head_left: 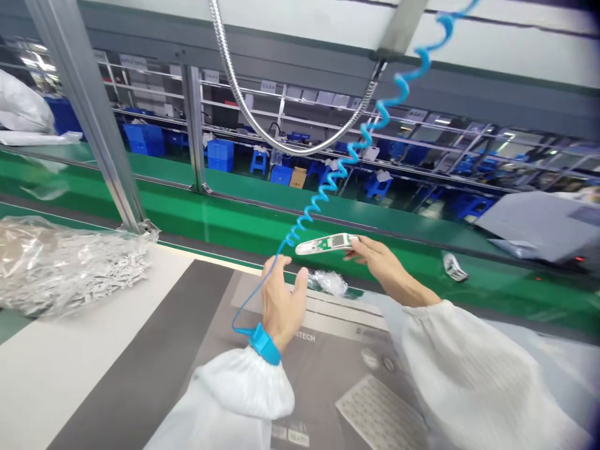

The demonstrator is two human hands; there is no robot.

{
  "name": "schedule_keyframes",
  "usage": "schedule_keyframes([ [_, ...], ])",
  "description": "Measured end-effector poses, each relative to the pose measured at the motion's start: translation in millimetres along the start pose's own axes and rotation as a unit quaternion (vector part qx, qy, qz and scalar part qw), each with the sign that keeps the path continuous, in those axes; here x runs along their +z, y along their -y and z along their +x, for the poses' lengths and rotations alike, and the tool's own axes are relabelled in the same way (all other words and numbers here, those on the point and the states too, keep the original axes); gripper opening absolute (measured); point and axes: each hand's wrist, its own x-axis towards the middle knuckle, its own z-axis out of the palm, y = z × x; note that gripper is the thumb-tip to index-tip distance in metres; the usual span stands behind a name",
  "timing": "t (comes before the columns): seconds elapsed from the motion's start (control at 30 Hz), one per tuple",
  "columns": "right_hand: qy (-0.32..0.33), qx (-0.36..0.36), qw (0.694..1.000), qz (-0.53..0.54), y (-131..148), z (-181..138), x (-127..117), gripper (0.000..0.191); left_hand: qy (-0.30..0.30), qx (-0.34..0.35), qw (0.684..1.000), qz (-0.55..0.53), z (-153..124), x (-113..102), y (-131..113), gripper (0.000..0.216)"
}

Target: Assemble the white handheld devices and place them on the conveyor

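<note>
My right hand (377, 259) pinches one end of a long white plastic casing (312, 247) with a green circuit board and a small grey display in it. It holds the casing up over the near edge of the green conveyor belt. To its left is my left hand (282, 303), fingers and thumb apart and nothing in it, just below the casing's free end. A blue wrist strap (265, 344) circles my left wrist, its coiled blue cord (323, 190) running up to the right. Beneath the hands lies a crumpled clear plastic bag (330, 282).
A clear bag of many small white parts (117, 265) lies on the left. Another white casing (454, 267) rests on the green belt (244, 209) at right. A perforated light sheet (382, 412) lies on the grey surface. A metal post (89, 112) and flexible metal hose (300, 150) stand ahead.
</note>
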Motion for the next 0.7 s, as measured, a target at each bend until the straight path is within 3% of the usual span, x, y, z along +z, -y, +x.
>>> schedule_keyframes([
  [0.07,0.074,0.032,0.984,0.161,5.7,-41.7,6.5,0.043,0.058,0.071,0.996,0.019,-5.1,-1.9,-5.3,0.039],
  [0.13,0.102,0.058,0.956,0.269,-0.1,-77.6,20.6,0.043,0.160,0.076,0.983,0.041,-10.4,-2.5,-7.1,0.040],
  [0.23,0.030,0.071,0.945,0.317,-20.9,-111.2,43.2,0.043,0.282,0.014,0.956,0.083,-16.7,-0.9,-4.2,0.027],
  [0.33,-0.085,0.006,0.973,0.213,-37.2,-123.4,52.1,0.039,0.291,-0.009,0.950,0.116,-19.7,1.8,0.2,0.027],
  [0.4,-0.126,-0.071,0.983,0.116,-41.0,-124.7,49.6,0.029,0.293,0.000,0.945,0.143,-19.9,2.7,1.3,0.028],
  [0.53,-0.119,-0.182,0.973,-0.075,-40.6,-123.3,40.6,0.008,0.326,0.051,0.921,0.207,-20.0,2.6,-1.4,0.021],
  [0.63,-0.119,-0.200,0.953,-0.196,-37.8,-126.3,41.5,0.009,0.340,0.072,0.906,0.241,-20.5,3.2,-2.4,0.024],
  [0.7,-0.111,-0.210,0.945,-0.226,-33.8,-131.4,45.8,0.013,0.316,0.051,0.914,0.249,-18.5,4.1,0.8,0.023],
])
